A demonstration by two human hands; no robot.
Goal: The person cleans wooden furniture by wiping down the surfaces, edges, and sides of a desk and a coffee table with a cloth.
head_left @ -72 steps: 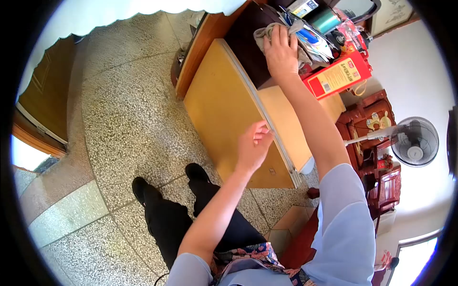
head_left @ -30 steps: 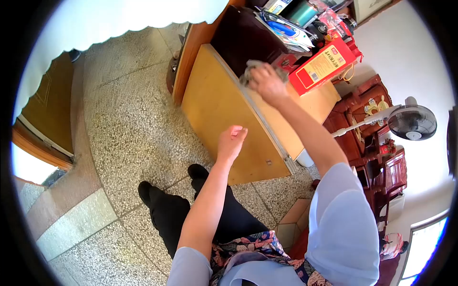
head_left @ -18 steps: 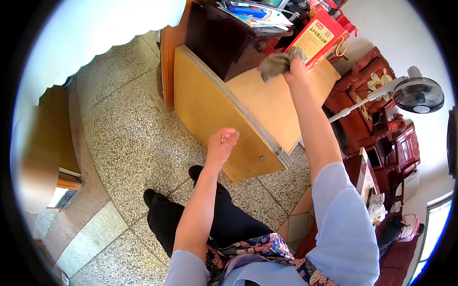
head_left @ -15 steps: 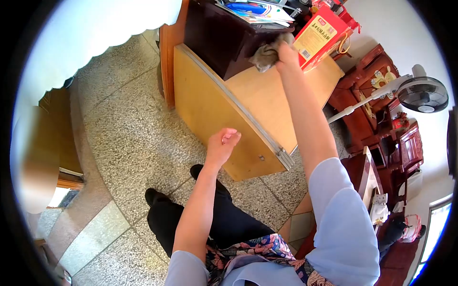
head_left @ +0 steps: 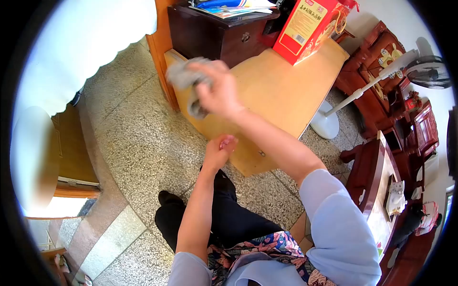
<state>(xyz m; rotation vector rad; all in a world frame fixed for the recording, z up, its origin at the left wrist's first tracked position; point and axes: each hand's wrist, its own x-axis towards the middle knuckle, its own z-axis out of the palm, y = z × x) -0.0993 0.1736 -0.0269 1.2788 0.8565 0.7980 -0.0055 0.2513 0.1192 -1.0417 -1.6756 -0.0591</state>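
Fingers of the right hand [head_left: 220, 90], blurred, close around a cloth [head_left: 190, 72] above the edge of the cabinet [head_left: 281, 86]; exactly how each one grips cannot be made out. Grey and crumpled, the cloth hangs in a loose fold, and whether it touches the cabinet is unclear. Curled-in fingers of the left hand [head_left: 218, 152] sit before the cabinet's side. On the cabinet stand a red box [head_left: 305, 28] and a dark chest [head_left: 205, 34], its papers [head_left: 238, 10] cut off above.
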